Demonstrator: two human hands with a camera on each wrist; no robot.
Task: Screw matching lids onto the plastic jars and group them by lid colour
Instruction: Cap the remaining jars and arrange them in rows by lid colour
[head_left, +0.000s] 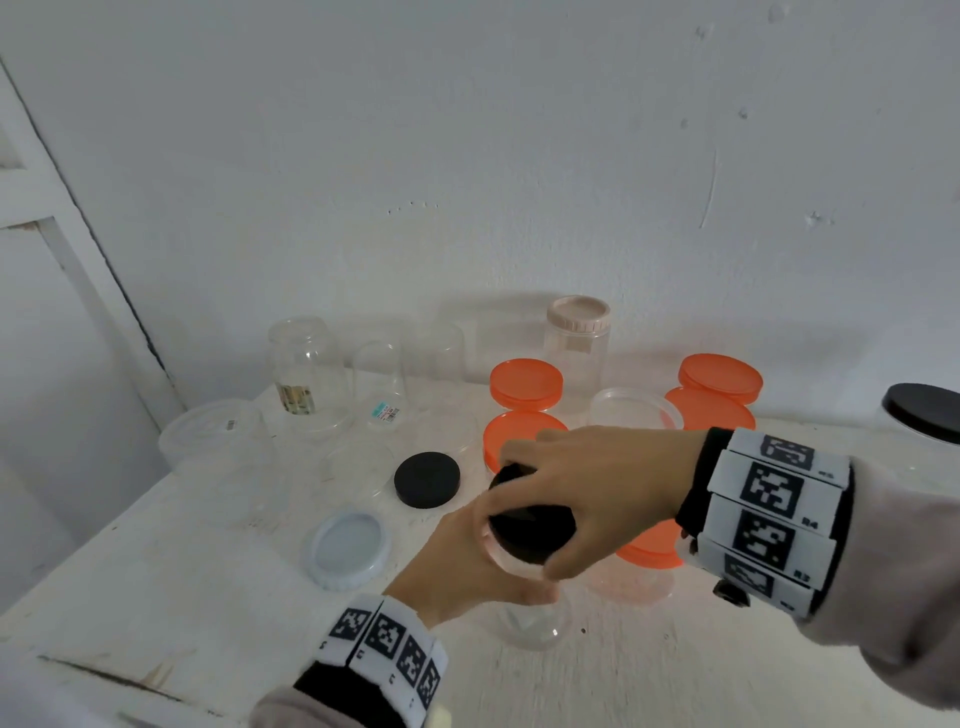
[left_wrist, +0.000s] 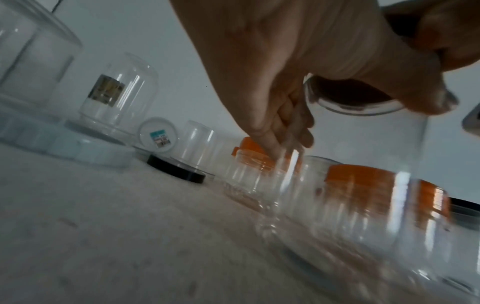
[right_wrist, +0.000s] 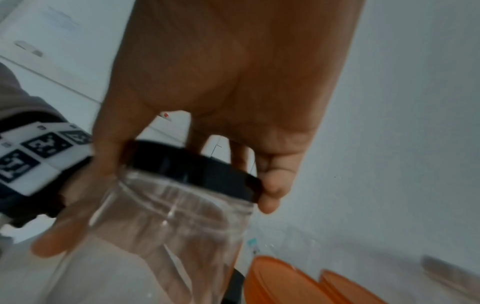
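A clear plastic jar (head_left: 530, 618) (left_wrist: 369, 164) (right_wrist: 166, 242) stands near the table's front, in the middle. My left hand (head_left: 467, 561) (left_wrist: 272, 86) grips it round the neck. A black lid (head_left: 530, 530) (right_wrist: 192, 166) sits on the jar's mouth, and my right hand (head_left: 582, 493) (right_wrist: 221, 102) holds it from above with fingers curled round its rim. A second black lid (head_left: 427, 479) (left_wrist: 176, 171) lies loose on the table to the left.
Several orange-lidded jars (head_left: 525, 384) stand behind and right of my hands. Upturned clear jars (head_left: 306, 369) stand at the back left. A white lid (head_left: 348, 548) lies front left. A tall beige-lidded jar (head_left: 577, 343) and a black-lidded jar (head_left: 922, 415) are further off.
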